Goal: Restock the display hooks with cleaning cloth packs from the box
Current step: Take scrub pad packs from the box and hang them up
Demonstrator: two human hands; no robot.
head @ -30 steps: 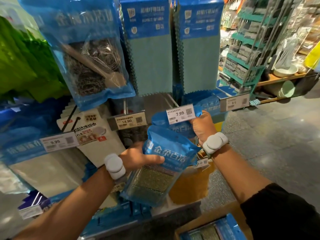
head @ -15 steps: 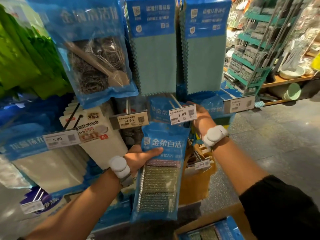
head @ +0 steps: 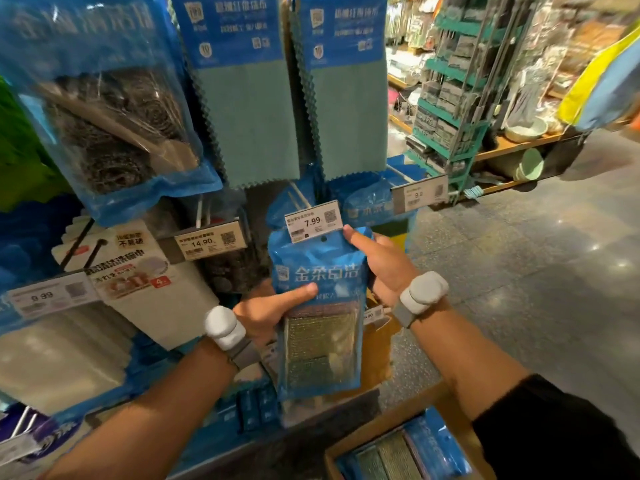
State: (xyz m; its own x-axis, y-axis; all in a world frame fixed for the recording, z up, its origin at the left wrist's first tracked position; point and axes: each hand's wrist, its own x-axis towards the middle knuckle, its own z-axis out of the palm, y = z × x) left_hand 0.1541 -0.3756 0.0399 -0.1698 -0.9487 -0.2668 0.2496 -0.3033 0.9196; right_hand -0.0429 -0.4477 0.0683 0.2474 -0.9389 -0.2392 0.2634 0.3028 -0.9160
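Observation:
A blue cleaning cloth pack [head: 320,317] with shiny cloths inside stands upright in front of the display, its hang hole just under the 7.99 price tag [head: 313,222] at the tip of a hook. My left hand [head: 268,311] grips the pack's left side, thumb across the front. My right hand [head: 381,263] holds the top right corner, thumb on the upper edge. More of the same packs [head: 369,206] hang behind the tag. The cardboard box [head: 398,452] at the bottom holds further packs.
Teal cloths [head: 249,116] and a steel scourer pack [head: 114,126] hang above. White cloth packs [head: 138,271] and tags 14.90 [head: 207,241] and 9.99 [head: 46,297] sit to the left. The aisle floor [head: 536,271] and a green rack [head: 446,109] lie to the right.
The pack has been raised and straightened so its top reaches the 7.99 tag. My right hand came from behind the tag onto the pack's top corner.

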